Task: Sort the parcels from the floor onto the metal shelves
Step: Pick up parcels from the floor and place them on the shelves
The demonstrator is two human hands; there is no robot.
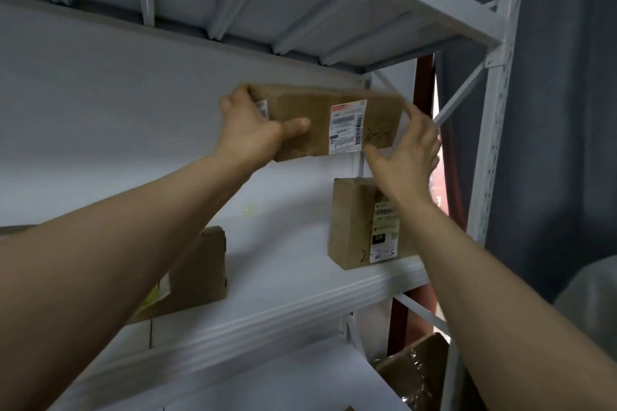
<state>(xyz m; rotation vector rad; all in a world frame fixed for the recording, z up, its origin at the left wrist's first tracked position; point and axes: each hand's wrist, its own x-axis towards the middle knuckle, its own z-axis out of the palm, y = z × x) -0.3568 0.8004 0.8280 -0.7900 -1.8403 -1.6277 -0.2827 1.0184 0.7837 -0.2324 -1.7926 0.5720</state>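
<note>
A: Where do we hold the long parcel (320, 123) relative to the standing box (364, 223)?

B: We hold it in the air above the standing box and slightly toward the wall, below the underside of the upper shelf (267, 3). It is not resting on any shelf.

A: State the grip.

B: Our left hand (253, 130) clamps the left end: thumb pressed on the front face, the other fingers wrapped over the top edge. Our right hand (407, 150) has its fingers spread and open at the right end; the fingertips look to touch the end face, but motion blur prevents a firm reading.

A: How do we complete the placement well?

B: We judge the step as setting the parcel on the middle shelf (300, 304). We close the right hand under the right end first, keep the parcel level and lower it beside the standing box, not onto it. We keep the label (347, 127) facing outward. Risk: a one-handed hold may let the right end dip.
</note>
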